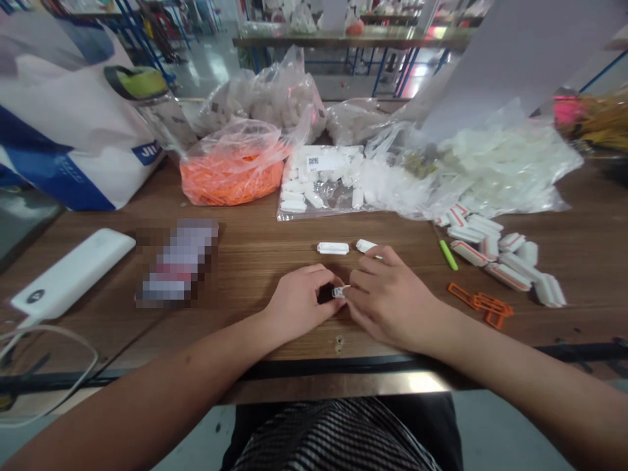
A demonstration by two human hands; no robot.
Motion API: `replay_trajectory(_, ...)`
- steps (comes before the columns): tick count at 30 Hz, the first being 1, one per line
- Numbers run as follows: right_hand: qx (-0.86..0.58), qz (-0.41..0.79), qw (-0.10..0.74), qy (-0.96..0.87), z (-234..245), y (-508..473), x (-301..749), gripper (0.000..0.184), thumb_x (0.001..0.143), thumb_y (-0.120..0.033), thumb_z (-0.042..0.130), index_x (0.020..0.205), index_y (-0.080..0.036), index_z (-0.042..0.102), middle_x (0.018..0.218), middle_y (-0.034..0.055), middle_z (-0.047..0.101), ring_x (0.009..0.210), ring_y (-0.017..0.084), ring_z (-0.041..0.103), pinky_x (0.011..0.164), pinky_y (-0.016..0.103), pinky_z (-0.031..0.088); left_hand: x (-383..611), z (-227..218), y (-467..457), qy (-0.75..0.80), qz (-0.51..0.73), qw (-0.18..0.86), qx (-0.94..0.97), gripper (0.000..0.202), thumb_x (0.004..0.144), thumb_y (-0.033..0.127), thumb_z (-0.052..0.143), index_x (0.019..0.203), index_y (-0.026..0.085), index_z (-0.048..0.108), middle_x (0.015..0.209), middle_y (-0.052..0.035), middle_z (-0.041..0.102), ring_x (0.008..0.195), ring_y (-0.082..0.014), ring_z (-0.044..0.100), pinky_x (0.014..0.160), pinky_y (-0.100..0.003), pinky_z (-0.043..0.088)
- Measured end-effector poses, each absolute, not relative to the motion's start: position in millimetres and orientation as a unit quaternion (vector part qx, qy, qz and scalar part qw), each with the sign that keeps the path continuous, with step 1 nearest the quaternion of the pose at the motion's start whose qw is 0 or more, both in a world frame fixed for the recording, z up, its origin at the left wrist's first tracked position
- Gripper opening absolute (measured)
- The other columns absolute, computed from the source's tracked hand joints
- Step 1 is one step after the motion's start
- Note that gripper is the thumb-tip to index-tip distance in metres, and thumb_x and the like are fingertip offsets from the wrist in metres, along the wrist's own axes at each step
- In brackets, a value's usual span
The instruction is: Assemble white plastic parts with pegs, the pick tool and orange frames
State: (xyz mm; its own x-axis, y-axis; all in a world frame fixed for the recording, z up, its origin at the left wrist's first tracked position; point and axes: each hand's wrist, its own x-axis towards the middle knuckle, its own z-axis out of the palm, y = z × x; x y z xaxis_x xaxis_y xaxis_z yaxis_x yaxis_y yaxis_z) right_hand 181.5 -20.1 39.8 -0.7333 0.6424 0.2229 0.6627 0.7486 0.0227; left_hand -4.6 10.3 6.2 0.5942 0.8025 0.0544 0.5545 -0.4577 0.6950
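A small white plastic part (337,292) is held between the fingertips of both hands, low over the table near its front edge. My left hand (297,301) pinches it from the left, thumb and forefinger curved around a gap. From the right, my right hand (392,297) closes its fingers on it and covers most of that end. Just beyond the hands lies a white plastic housing (333,248). Another white housing (367,246) is partly hidden behind the right fingers. Several orange plastic frames (483,304) lie to the right of my right forearm.
White housings with orange strips (510,275) are piled at right, beside a green-handled tool (448,255). Behind stand bags of orange parts (233,173), white pieces (321,176) and translucent pieces (500,163). At left are a power bank (73,271), a blurred phone (179,261) and a bottle (161,111).
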Motion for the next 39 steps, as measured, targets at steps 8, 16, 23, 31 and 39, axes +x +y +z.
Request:
replay_trajectory(8,-0.393,0.072,0.173,-0.9,39.7,-21.1,193.7,0.025,0.088,-0.02,0.049,0.079,-0.019,0.072,0.07,0.0041,0.067,0.07,0.018,0.055,0.079,0.038,0.038,-3.6,4.8,9.2,0.413,0.21,0.324,0.825,0.009,0.078,0.024,0.068,0.087,0.022,0.069,0.072,0.0027,0.059,0.063,-0.0123,0.052,0.061,-0.026,0.041)
replay_trajectory(16,-0.406,0.042,0.178,-0.895,33.0,-24.1,187.1,0.024,0.086,-0.021,0.051,0.08,-0.02,0.074,0.071,0.0044,0.067,0.071,0.018,0.058,0.081,0.04,0.037,-5.0,3.4,9.9,0.407,0.213,0.325,0.827,0.011,0.077,0.022,0.068,0.088,0.021,0.07,0.072,0.003,0.058,0.063,-0.0119,0.05,0.06,-0.025,0.039)
replay_trajectory(23,-0.499,0.119,0.282,-0.811,47.9,-20.4,217.8,0.024,0.089,-0.024,0.051,0.08,-0.02,0.073,0.071,0.0018,0.071,0.07,0.016,0.063,0.078,0.035,0.043,-8.3,4.2,12.1,0.397,0.209,0.325,0.832,0.009,0.08,0.024,0.066,0.088,0.021,0.069,0.071,0.0029,0.058,0.06,-0.0111,0.049,0.06,-0.024,0.039)
replay_trajectory(31,-0.601,0.201,0.142,-0.76,39.9,-26.2,292.2,0.018,0.084,-0.028,0.058,0.076,-0.022,0.073,0.076,0.0015,0.074,0.069,0.017,0.066,0.066,0.031,0.05,-9.3,3.3,13.7,0.397,0.203,0.32,0.836,0.011,0.08,0.026,0.067,0.09,0.022,0.07,0.071,0.0027,0.058,0.059,-0.011,0.048,0.059,-0.024,0.039)
replay_trajectory(39,-0.491,0.186,0.089,-0.847,34.4,-6.3,275.2,0.022,0.09,-0.021,0.054,0.091,-0.021,0.075,0.087,0.0032,0.073,0.078,0.015,0.065,0.078,0.032,0.045,-9.8,3.4,13.6,0.399,0.194,0.325,0.835,0.013,0.08,0.028,0.066,0.091,0.022,0.07,0.071,0.0027,0.057,0.06,-0.0111,0.048,0.059,-0.025,0.038)
